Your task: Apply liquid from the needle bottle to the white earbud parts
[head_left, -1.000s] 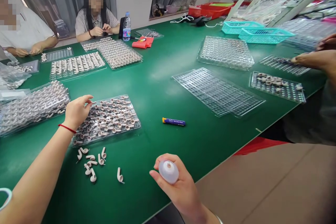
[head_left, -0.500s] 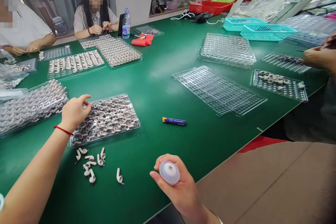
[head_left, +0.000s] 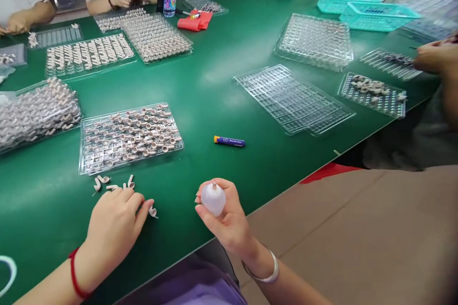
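My right hand (head_left: 229, 219) is closed around a small round white bottle (head_left: 213, 198) with a pointed nozzle, held upright over the table's near edge. My left hand (head_left: 114, 224) lies palm down on the green table (head_left: 200, 86), fingers stretched over a small heap of loose beige curved plastic parts (head_left: 107, 183); one part (head_left: 153, 211) lies by its fingertips. Just beyond stands a clear plastic tray (head_left: 129, 136) filled with rows of the same parts.
A blue marker pen (head_left: 229, 141) lies mid-table. Empty clear grid trays (head_left: 293, 100) lie to the right, filled trays (head_left: 37, 112) to the left and back. Other people's hands work at the far left, back and right edges. Teal baskets (head_left: 375, 12) stand far right.
My left hand has come back from the parts tray to the loose parts near the table edge. The camera has tilted down, and my right hand has stayed on the bottle.
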A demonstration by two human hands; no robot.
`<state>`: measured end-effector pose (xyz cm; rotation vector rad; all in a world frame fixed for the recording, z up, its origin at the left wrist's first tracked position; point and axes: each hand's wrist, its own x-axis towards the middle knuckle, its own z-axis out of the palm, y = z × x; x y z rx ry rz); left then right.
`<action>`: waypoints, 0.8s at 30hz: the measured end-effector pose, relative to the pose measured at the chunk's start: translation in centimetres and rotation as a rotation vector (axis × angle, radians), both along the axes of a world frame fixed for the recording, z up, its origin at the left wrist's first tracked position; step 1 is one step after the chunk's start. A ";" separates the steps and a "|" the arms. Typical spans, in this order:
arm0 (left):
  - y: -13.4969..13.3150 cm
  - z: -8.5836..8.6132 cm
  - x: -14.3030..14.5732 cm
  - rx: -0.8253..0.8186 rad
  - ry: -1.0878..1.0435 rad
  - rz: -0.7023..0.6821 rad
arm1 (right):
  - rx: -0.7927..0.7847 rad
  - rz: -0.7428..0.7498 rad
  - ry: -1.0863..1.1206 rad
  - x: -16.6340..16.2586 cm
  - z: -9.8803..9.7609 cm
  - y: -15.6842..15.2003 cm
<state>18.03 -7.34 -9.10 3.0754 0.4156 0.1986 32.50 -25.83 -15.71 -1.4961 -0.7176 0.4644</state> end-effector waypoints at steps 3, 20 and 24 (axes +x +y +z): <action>-0.5 -0.6 -0.2 -0.046 0.054 0.007 | -0.002 0.009 0.002 -0.1 0.1 0.0; -1.4 -1.3 -1.0 -0.551 -0.134 0.023 | -0.082 0.057 0.063 -0.9 0.9 1.0; -1.7 -1.6 -1.0 -0.483 -0.171 -0.024 | -0.158 0.172 -0.013 -1.5 2.4 2.7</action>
